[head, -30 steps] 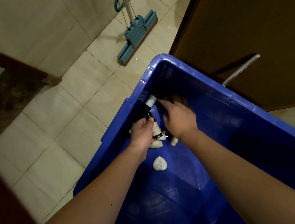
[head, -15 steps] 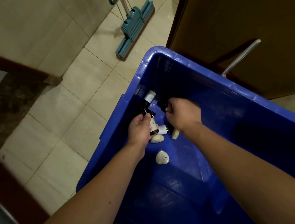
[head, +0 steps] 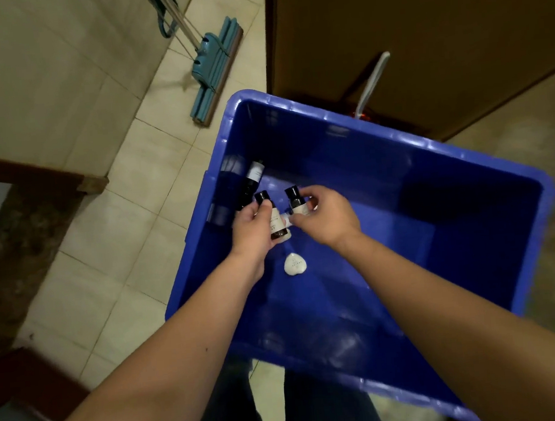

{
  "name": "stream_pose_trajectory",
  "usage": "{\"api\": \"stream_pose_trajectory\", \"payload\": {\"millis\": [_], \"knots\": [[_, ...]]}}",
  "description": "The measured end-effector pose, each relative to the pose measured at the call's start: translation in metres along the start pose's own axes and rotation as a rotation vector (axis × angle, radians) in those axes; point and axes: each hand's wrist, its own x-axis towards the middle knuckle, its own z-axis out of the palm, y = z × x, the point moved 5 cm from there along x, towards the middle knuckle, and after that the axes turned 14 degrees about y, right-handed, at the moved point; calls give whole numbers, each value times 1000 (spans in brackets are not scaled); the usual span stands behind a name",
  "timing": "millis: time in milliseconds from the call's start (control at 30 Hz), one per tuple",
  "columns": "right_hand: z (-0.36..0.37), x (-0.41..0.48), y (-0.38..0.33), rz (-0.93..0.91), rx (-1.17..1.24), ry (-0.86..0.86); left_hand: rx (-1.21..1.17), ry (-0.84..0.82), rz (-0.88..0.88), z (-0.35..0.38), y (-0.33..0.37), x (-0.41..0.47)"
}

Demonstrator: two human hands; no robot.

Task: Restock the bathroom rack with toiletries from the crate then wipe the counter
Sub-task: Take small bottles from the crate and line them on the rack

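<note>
A large blue plastic crate [head: 431, 151] stands on the tiled floor below me. Both my hands are inside it, near its left wall. My left hand [head: 254, 230] is closed around a small dark bottle [head: 275, 218] with a black cap and a pale label. My right hand [head: 324, 216] grips a second small black-capped bottle [head: 297, 202]. A taller dark bottle [head: 250, 182] with a white label lies against the crate's left wall. A white heart-shaped soap [head: 294, 264] rests on the crate floor just below my hands.
A teal sponge mop [head: 215, 69] lies on the beige floor tiles beyond the crate. A brown wooden door [head: 421, 26] with a white metal bar [head: 372, 80] stands behind the crate. A dark wooden threshold [head: 34, 169] runs at the left.
Both hands have risen a little from the pile with a bottle in each. My right hand has closed on the second small bottle. The camera has shifted, bringing the whole crate into view.
</note>
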Motion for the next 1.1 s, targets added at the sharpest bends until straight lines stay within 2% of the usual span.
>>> {"api": "stream_pose_trajectory", "payload": {"millis": [267, 533, 867, 1100], "knots": [[-39, -84, 5, 226, 337, 78, 116, -207, 60, -19, 10, -61], [-83, -175, -25, 370, 695, 316, 237, -429, 122, -48, 33, -135], [-136, -276, -53, 247, 801, 410, 310, -618, 277, -75, 51, -237], [-182, -353, -39, 295, 957, 623, 407, -825, 344, -75, 54, -319]]}}
